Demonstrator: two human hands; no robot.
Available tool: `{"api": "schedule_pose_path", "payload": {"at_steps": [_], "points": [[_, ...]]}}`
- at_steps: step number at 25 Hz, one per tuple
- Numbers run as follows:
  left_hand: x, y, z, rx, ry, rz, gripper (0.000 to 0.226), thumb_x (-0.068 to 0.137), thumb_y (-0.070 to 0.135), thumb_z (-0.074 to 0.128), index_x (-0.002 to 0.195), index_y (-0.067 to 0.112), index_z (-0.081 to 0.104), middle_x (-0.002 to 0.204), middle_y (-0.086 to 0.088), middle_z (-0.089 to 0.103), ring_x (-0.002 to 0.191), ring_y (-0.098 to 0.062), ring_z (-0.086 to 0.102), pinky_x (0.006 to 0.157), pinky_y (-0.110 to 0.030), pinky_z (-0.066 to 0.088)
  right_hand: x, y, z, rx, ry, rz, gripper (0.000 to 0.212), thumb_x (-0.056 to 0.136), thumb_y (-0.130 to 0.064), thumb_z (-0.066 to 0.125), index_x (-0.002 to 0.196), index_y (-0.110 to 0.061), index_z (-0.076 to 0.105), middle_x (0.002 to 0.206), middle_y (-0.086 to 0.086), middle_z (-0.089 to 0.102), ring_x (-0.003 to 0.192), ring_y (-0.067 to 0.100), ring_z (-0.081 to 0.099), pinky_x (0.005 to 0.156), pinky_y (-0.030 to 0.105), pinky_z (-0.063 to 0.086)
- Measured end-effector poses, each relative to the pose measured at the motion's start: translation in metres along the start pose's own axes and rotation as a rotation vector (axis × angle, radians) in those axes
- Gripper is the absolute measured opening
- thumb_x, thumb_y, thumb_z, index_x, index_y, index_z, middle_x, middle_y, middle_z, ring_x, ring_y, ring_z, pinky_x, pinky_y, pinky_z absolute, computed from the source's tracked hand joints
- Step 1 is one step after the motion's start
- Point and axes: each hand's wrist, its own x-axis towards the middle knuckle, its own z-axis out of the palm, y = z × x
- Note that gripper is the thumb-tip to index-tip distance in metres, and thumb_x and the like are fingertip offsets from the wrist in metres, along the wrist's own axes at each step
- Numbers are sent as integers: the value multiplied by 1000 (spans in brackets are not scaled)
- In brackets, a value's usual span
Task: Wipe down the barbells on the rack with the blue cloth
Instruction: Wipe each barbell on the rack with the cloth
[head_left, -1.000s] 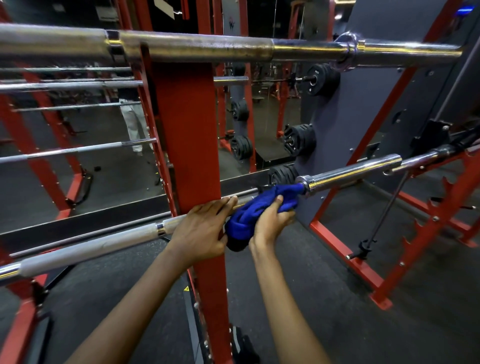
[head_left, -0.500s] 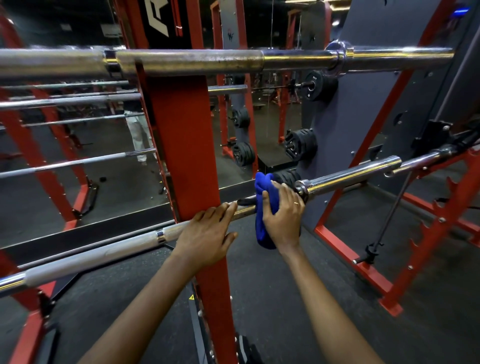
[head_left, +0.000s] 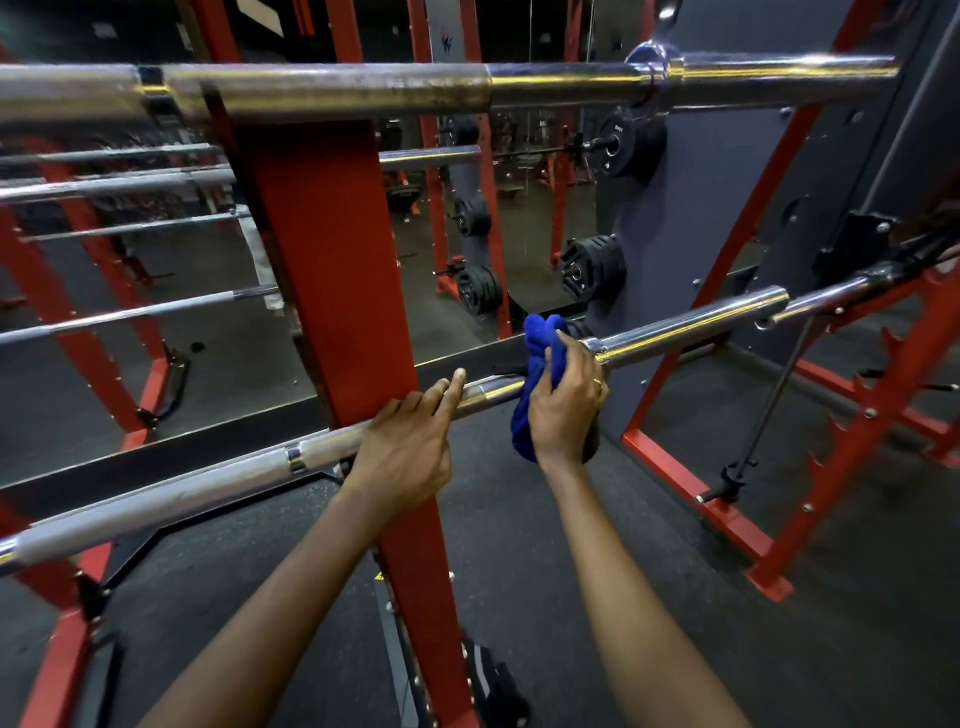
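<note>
A steel barbell (head_left: 171, 493) slopes across the red rack upright (head_left: 332, 270), its chrome sleeve (head_left: 691, 327) reaching up to the right. My right hand (head_left: 566, 405) grips the blue cloth (head_left: 543, 338) wrapped over the bar just left of the sleeve collar, with cloth hanging below the hand. My left hand (head_left: 410, 447) rests on the bar in front of the upright, fingers straight along it. A second, thicker barbell (head_left: 415, 91) lies across the top of the rack.
Several thinner bars (head_left: 114, 317) lie on the rack at the left. Black weight plates (head_left: 592, 267) hang on a dark grey panel behind. A red plate-storage frame (head_left: 857, 415) stands at the right on the black rubber floor.
My right hand turned the cloth from lying along the bar to draped over it and moved up to the sleeve collar. The left hand stayed on the bar.
</note>
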Motion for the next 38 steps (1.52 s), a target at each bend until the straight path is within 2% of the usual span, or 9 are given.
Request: {"api": "schedule_pose_path", "payload": {"at_steps": [6,11,16,19,25,29,33,35,38], "points": [[8,15,1,-123,3,-84,64,103,39,34,160,11,25,156,-9,44,137,-26,46,113,-42,36,37,18,-53,168,271,36,26,102,-20,56,123,-9,66,118,8,69,111,24,59,100,35,48],[57,32,-2,-146,-40,-19,50,106,51,29,126,14,56,120,-7,66,113,-24,61,90,-38,44,51,39,-40,-103,-122,-229,34,99,-30,54,122,-9,66,118,7,71,111,28,65,99,44,51],[72,28,5,-25,44,57,48,104,61,22,91,25,51,81,1,65,82,-20,64,74,-35,45,94,35,-34,-179,-241,-263,23,93,-38,58,94,-17,66,87,3,71,83,30,67,76,39,49],[73,31,10,-38,94,64,41,104,61,21,86,28,38,79,3,65,82,-19,66,77,-36,47,73,47,-28,-45,-107,-222,20,97,-32,63,107,-16,69,102,2,73,97,25,69,89,40,52],[71,33,11,-48,113,41,40,104,62,24,86,28,37,81,5,65,87,-18,66,81,-34,43,-5,27,-2,552,163,488,57,105,-40,47,153,-11,40,159,8,43,147,20,41,122,39,34],[69,35,5,-65,88,1,42,102,61,29,86,26,43,81,3,67,89,-22,67,77,-36,42,8,14,-6,1096,250,985,39,111,-36,39,134,-9,55,127,7,68,120,26,65,99,33,54],[68,43,-2,-62,42,-90,46,102,64,31,101,26,56,91,1,70,93,-25,67,71,-36,38,38,33,-2,1455,-223,1326,60,103,-36,7,125,-21,61,114,1,66,104,19,66,87,30,55],[67,44,-5,-55,31,-121,48,100,67,29,102,27,56,90,0,69,89,-26,67,66,-34,35,34,36,11,1784,-395,1318,33,97,-44,28,87,-30,55,92,-13,57,90,11,56,85,34,52],[67,44,-7,-63,39,-126,49,99,69,28,96,27,54,85,0,68,85,-26,67,63,-33,34,36,65,10,1610,-293,1079,28,79,-51,48,65,-33,33,68,-16,35,71,-2,31,81,17,40]]}}
